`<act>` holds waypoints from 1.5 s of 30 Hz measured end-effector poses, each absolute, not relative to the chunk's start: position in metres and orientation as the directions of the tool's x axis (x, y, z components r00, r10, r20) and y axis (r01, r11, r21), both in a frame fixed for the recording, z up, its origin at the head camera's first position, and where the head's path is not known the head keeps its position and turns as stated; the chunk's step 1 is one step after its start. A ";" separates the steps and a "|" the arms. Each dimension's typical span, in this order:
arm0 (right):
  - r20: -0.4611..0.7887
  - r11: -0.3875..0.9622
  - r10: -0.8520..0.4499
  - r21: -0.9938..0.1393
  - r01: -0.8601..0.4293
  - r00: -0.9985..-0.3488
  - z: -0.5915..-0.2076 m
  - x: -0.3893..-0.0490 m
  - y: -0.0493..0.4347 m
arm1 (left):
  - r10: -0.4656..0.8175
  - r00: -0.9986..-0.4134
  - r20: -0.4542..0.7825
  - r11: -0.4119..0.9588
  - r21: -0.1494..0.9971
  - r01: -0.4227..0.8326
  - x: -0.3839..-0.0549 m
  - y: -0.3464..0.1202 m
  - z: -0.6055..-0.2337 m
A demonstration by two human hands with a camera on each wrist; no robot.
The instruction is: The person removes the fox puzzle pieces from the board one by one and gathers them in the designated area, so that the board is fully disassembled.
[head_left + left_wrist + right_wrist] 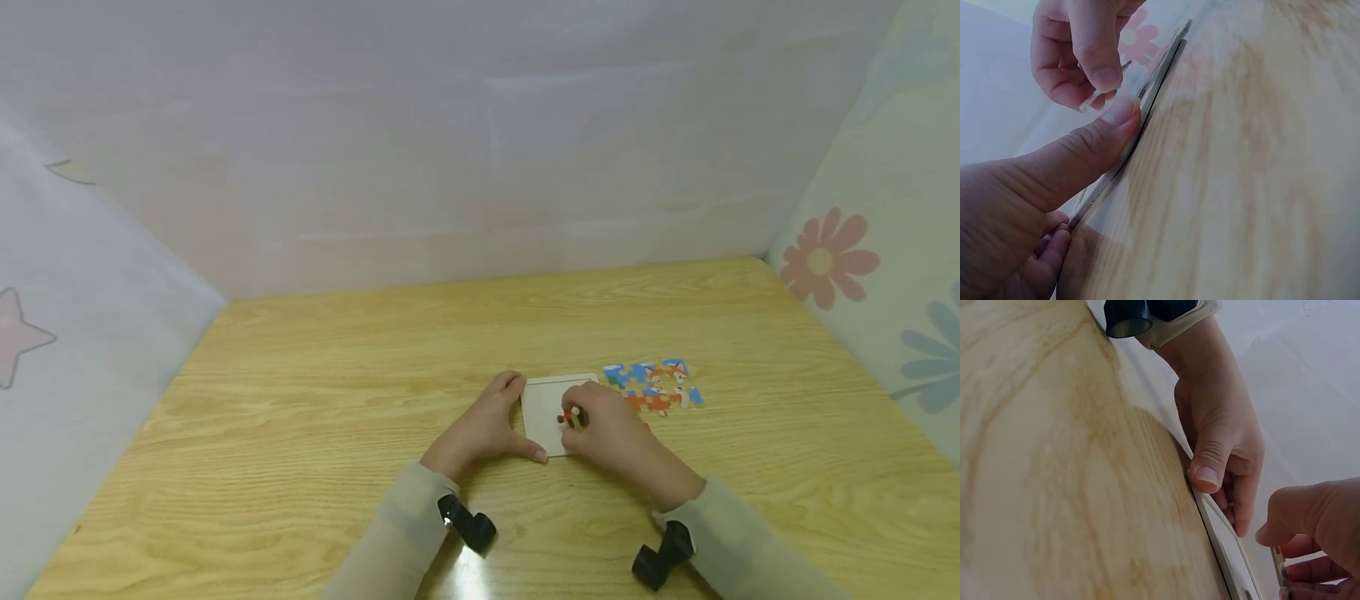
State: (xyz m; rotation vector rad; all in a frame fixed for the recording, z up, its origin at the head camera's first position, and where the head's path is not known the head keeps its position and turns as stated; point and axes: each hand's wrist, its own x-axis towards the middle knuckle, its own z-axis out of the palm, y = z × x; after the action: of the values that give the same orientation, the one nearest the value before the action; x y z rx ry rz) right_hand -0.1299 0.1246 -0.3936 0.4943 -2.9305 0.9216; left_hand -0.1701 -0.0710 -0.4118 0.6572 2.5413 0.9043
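Observation:
A pale square puzzle board with a raised rim lies flat on the table. My left hand grips it from the left, thumb at the near edge and fingers by the far left corner. Above the board's right part, my right hand pinches a small jigsaw piece with red and dark colouring. In the right wrist view the piece is tilted on edge between thumb and fingers, apart from the board. The right hand covers the board's right side.
Several loose jigsaw pieces, blue, orange and white, lie right of the board, some partly behind the right hand. The wooden table is bordered by a pale cloth backdrop behind and at both sides.

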 end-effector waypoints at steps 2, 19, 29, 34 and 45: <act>0.131 0.766 -0.275 -0.569 -0.299 -0.953 -0.392 -0.129 0.127 | 0.535 -0.826 -0.177 0.686 0.662 0.302 -0.170 -0.071 -0.412; 0.169 0.762 -0.206 -0.591 -0.267 -0.964 -0.385 -0.125 0.145 | 0.543 -0.821 -0.174 0.683 0.660 0.312 -0.172 -0.069 -0.413; 0.186 0.784 -0.172 -0.569 -0.249 -0.967 -0.383 -0.119 0.156 | 0.538 -0.825 -0.169 0.678 0.669 0.305 -0.171 -0.065 -0.412; 0.190 0.792 -0.161 -0.561 -0.242 -0.968 -0.383 -0.116 0.162 | 0.543 -0.823 -0.166 0.682 0.659 0.317 -0.172 -0.065 -0.413; 0.247 0.801 -0.184 -0.523 -0.291 -0.951 -0.387 -0.111 0.174 | 0.543 -0.822 -0.170 0.690 0.649 0.321 -0.172 -0.066 -0.413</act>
State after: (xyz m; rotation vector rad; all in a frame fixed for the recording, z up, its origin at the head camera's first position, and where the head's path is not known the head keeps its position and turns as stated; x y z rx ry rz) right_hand -0.1111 0.1745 -0.3866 0.3736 -2.8049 0.8581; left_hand -0.1718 -0.0663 -0.4130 0.6781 2.5526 0.8846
